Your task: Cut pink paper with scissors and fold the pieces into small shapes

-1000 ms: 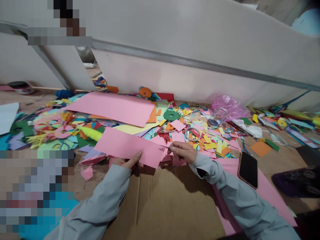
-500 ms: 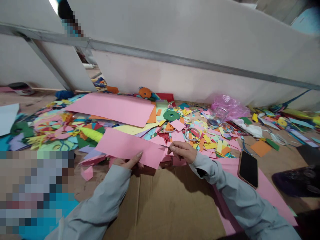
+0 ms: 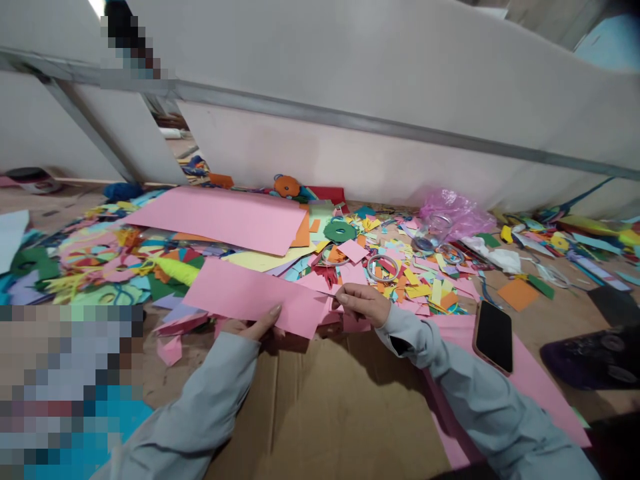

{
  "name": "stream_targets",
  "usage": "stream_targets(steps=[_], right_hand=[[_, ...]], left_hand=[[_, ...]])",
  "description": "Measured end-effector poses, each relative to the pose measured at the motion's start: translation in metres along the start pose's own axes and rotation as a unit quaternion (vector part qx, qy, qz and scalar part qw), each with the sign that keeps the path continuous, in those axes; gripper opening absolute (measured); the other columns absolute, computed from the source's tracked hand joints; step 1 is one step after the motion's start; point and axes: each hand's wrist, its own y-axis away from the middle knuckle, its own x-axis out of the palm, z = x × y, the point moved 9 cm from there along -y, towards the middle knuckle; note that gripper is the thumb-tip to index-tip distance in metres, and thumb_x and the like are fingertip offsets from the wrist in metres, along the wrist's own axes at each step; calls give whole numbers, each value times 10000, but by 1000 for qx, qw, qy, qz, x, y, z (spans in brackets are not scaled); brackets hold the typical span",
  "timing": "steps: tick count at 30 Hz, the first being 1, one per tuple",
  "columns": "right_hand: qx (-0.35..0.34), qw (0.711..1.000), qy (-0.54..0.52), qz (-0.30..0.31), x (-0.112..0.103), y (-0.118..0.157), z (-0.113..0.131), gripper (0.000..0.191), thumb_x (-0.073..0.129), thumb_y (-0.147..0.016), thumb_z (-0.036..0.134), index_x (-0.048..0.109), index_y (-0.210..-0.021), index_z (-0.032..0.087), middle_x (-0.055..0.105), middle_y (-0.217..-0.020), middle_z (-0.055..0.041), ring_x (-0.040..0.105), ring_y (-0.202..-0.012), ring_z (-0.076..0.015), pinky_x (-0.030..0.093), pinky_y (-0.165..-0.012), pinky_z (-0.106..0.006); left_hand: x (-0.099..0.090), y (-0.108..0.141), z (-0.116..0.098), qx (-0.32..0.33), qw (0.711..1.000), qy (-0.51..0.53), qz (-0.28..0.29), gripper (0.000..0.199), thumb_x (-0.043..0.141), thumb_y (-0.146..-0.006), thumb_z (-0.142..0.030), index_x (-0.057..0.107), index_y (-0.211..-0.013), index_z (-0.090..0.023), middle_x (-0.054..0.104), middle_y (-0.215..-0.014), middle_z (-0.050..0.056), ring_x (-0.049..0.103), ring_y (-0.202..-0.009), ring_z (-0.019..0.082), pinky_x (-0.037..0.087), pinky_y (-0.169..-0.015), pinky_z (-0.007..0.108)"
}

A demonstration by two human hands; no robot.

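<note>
My left hand (image 3: 259, 325) grips the lower edge of a pink sheet of paper (image 3: 245, 290), thumb on top and fingers beneath. The sheet is held tilted above the colourful scraps. At its right end, my right hand (image 3: 363, 303) is closed on a pair of scissors (image 3: 330, 294). A thin dark blade points left along the sheet's right part, while the handles are mostly covered by my fingers. Below both hands lies a piece of brown cardboard (image 3: 345, 407).
A larger pink sheet (image 3: 225, 217) rests on the pile behind. Paper scraps (image 3: 425, 280) and a tape roll (image 3: 383, 268) lie beyond my right hand. A phone (image 3: 493, 337) sits on pink paper (image 3: 540, 393) at right. A white panel (image 3: 325, 147) stands behind.
The view has shifted slightly, moving most things a little left. Both hands keep their holds, and the scissors stay at the sheet's right part.
</note>
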Motion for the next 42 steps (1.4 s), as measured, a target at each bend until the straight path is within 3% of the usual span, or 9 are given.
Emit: stream_targets(steps=[12,17,30,42], right_hand=[[2,1000,2,-5,-1,1,-1,422,540,-790,544,594,-798,126,432,-471,59,375,-421,-75,271,-454,-213],[-3,1000,-3,-3,-1,-1,-1,430,546,-781,551,588,-786,123,425,-461,64,370,-414,-70,266,-447,-206],[-1,1000,1,-9,-2,-1,-3,432,544,-780,549,593,-793,119,429,-462,61,375,-413,-71,269,-444,-209],[-4,1000,-4,-4,-1,-1,-4,428,533,-792,546,596,-805,123,431,-465,60,381,-420,-73,278,-452,-211]], left_hand=[[-2,1,-8,26,999,-6,-20,314,739,-591,-381,631,-411,-148,621,-417,39,550,-405,132,443,-406,214],[4,2,-10,19,1000,17,-1,317,711,-616,-378,621,-421,-145,603,-392,37,515,-352,128,415,-359,224],[1,3,-7,-2,1000,17,-21,329,728,-597,-393,621,-409,-146,608,-401,44,509,-345,126,398,-337,223],[2,1,-6,18,999,36,-7,328,736,-594,-394,618,-414,-147,610,-408,35,528,-373,127,412,-374,222]])
